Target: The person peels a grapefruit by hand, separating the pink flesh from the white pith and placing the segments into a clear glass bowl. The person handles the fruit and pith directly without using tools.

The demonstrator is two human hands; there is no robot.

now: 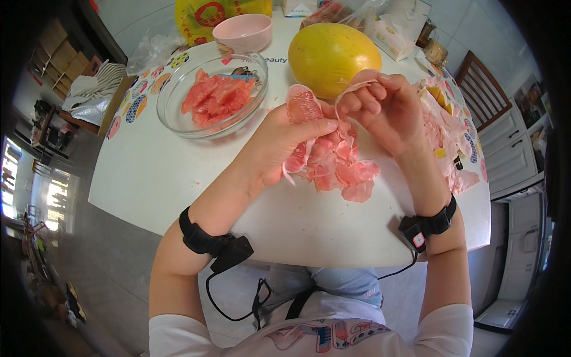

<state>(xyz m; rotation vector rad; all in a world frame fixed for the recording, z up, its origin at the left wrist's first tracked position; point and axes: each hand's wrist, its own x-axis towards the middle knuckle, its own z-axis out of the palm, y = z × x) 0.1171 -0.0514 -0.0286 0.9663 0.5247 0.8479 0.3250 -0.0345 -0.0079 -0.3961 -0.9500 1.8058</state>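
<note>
My left hand grips a red pomelo segment, its pulp bare on the side facing me. Between the fingertips of my right hand is a strip of pale membrane that stretches toward the segment. Under both hands lies a loose heap of pink membrane scraps on the table. To the left, a clear glass bowl holds peeled red pomelo flesh. A whole yellow pomelo rests just beyond my hands.
A pink bowl and a yellow bag stand at the back of the white table. Pomelo peel and pith are piled at the right. A tissue pack sits back right. Black cables hang from my forearm straps.
</note>
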